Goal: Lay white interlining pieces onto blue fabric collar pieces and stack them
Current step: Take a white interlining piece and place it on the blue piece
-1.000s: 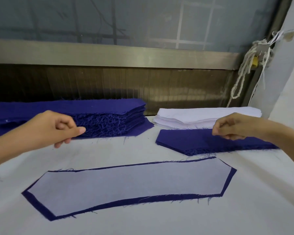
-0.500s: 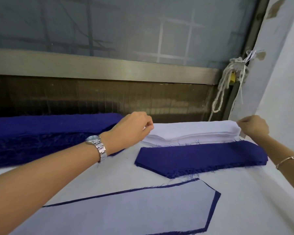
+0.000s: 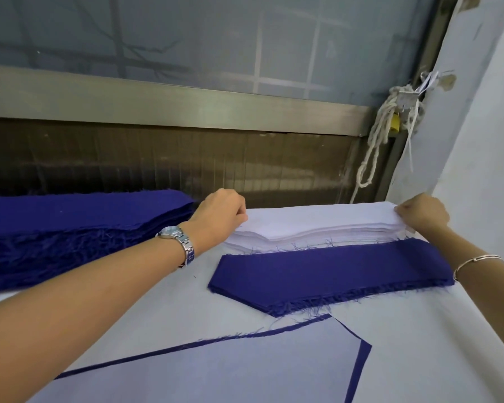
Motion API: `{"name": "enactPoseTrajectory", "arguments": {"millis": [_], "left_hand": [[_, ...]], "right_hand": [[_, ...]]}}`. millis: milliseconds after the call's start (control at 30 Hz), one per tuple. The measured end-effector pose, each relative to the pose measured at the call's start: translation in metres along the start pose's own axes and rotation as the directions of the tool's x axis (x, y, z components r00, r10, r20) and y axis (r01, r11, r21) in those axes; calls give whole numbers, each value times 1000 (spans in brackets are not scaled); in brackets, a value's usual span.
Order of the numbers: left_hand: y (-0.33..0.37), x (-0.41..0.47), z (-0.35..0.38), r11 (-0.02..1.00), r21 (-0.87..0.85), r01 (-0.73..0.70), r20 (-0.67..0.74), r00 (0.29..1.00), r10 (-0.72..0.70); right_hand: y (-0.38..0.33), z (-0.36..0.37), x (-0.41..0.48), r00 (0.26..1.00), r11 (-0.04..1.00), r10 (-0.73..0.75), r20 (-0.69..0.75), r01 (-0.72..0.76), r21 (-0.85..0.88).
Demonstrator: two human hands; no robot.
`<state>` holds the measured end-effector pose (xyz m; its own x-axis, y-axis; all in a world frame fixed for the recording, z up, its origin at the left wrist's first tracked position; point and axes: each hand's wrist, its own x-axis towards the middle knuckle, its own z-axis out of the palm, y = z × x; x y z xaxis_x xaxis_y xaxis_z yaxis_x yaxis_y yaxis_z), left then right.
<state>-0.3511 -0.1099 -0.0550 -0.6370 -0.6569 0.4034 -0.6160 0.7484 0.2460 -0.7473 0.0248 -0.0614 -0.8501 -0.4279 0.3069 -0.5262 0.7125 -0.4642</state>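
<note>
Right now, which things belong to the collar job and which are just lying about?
In the job: white interlining stack, left hand and right hand at its ends, small blue collar stack, big blue pile, interlined piece in front.
Lying about: knotted rope.

Both hands have left the blue piles. The left hand (image 3: 220, 216), a second ago beside the tall blue stack (image 3: 85, 222), and the right hand (image 3: 422, 213), then over the small blue stack (image 3: 332, 271), now grip opposite ends of the white interlining stack (image 3: 317, 228).
</note>
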Motion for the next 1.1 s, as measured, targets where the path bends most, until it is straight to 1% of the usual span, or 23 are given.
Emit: {"name": "enactPoseTrajectory", "arguments": {"millis": [100,367,500,567,733,833,967,1033,1100], "left_hand": [[-2,2,3,999,-37,17,-12,1000,-18],[-2,6,5,997,-57,47,-11,999,-48],[-3,7,7,998,-42,46,-11,999,-46],[-3,8,7,998,-37,47,-1,999,-47],[-2,9,6,999,-26,42,14,999,-41],[-2,10,5,999,-30,42,10,999,-41],[-3,10,4,994,-90,58,12,998,-58],[-4,9,3,988,-139,64,6,998,-64],[-5,9,3,985,-162,58,-2,998,-59]], "right_hand": [[-1,-1,2,1000,1000,-2,1,2,1],[-3,-2,1,999,999,-35,-38,35,-4],[-5,-7,1,996,996,-89,5,89,-28],[-5,-10,0,993,993,-116,16,116,-12],[-1,-9,6,988,977,-154,18,149,151],[2,-6,11,986,939,-169,11,158,307],[9,-5,14,987,881,-156,-32,154,448],[13,-6,14,990,844,-140,-6,122,523],[18,-6,15,989,826,-145,18,111,553]]}}
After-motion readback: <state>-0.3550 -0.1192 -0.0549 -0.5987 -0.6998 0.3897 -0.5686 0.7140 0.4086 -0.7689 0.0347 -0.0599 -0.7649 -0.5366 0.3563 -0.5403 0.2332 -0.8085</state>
